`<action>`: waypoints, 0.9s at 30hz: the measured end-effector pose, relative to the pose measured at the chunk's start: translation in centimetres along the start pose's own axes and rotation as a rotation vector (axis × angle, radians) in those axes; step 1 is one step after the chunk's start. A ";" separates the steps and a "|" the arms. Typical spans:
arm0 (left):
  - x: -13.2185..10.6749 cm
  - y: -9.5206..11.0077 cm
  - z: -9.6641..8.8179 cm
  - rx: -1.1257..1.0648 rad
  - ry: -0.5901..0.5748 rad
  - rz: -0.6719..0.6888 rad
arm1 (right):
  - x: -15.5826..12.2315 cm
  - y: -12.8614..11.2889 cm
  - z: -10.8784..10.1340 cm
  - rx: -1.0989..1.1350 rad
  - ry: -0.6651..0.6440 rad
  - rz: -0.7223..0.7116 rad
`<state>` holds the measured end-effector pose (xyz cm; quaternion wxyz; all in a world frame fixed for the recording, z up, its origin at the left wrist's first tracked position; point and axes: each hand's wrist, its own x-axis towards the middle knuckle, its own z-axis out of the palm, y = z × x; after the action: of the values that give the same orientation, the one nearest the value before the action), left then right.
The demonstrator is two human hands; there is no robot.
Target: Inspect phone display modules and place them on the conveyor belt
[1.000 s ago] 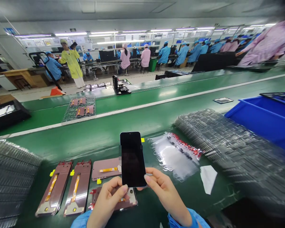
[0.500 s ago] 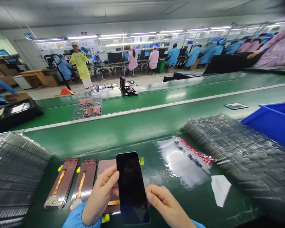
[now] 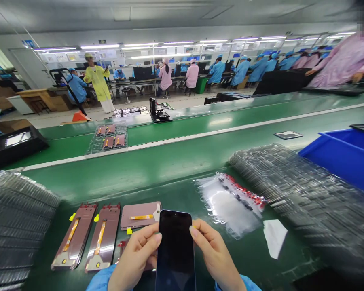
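Observation:
A black phone screen panel point(image 3: 176, 246) stands upright close in front of me, glass side toward the camera. My left hand point(image 3: 136, 258) pinches its left edge and my right hand point(image 3: 214, 256) grips its right edge. Behind it on the green bench lie copper-coloured panels point(image 3: 87, 238) with orange flex cables, face down in a row, and one more panel point(image 3: 139, 215) lies crosswise. A pile of clear protective films point(image 3: 230, 202) with red tabs sits to the right.
Stacks of clear plastic trays stand at the left point(image 3: 15, 226) and at the right point(image 3: 300, 194). A blue bin point(image 3: 342, 155) is at far right. A tray of panels point(image 3: 107, 139) rests on the conveyor. Workers sit at benches behind.
The screen panel came down and toward me from held high, then straightened upright. My left hand shifted from its lower corner to its left edge; both hands now hold its sides.

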<state>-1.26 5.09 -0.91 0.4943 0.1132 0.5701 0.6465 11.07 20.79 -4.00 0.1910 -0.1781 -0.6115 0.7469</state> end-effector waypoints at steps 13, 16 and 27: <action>-0.5 0.3 0.8 0.026 -0.012 0.005 | 0.1 1.5 -0.6 0.066 0.013 0.011; -0.5 0.3 0.8 0.042 -0.020 0.017 | 0.1 1.6 -0.8 0.052 0.026 0.007; 3.8 5.2 -2.6 0.149 0.002 0.013 | 2.4 2.8 -1.0 -0.154 -0.145 0.007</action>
<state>-7.61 7.17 1.09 0.4798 0.1529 0.6162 0.6055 9.34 22.36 -7.01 0.1293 -0.1398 -0.6785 0.7094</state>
